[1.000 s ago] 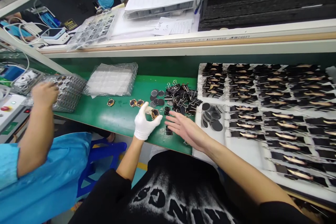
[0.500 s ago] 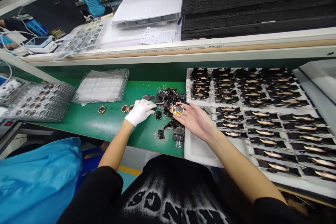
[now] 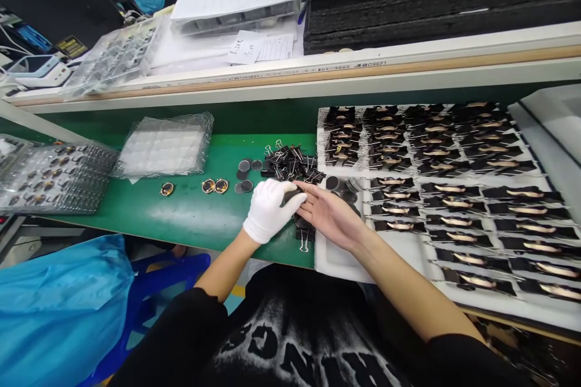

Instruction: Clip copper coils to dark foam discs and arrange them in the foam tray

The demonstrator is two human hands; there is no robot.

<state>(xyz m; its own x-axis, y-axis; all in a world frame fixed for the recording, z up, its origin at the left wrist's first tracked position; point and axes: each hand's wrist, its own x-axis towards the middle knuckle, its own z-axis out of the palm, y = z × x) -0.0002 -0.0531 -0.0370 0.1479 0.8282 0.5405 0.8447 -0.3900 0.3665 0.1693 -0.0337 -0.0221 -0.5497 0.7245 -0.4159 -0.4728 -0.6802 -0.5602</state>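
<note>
My left hand (image 3: 272, 210), in a white glove, is closed in a pinch on a dark round disc (image 3: 290, 195), its thumb and fingers at the disc's edges. Bare and palm up, my right hand (image 3: 333, 217) meets it with its fingertips at that disc. The gold-rimmed round watch part that lay in my right fingers is now mostly hidden behind the glove. Just beyond both hands is a heap of black binder clips (image 3: 290, 163). Loose dark discs (image 3: 245, 185) lie left of the heap, and more discs (image 3: 333, 184) sit to its right.
Several gold-rimmed watch parts (image 3: 221, 185) lie on the green table (image 3: 149, 208). White trays (image 3: 327, 260) at right hold rows of clipped parts (image 3: 458, 202). Clear plastic trays (image 3: 166, 145) stand at left. A shelf edge (image 3: 272, 81) crosses behind; a person's blue sleeve (image 3: 63, 302) is close at left.
My gloved left hand has moved right from beside the clip heap to my right fingertips, with a dark disc in its pinch. It now covers the gold-rimmed watch part. The camera view has shifted slightly.
</note>
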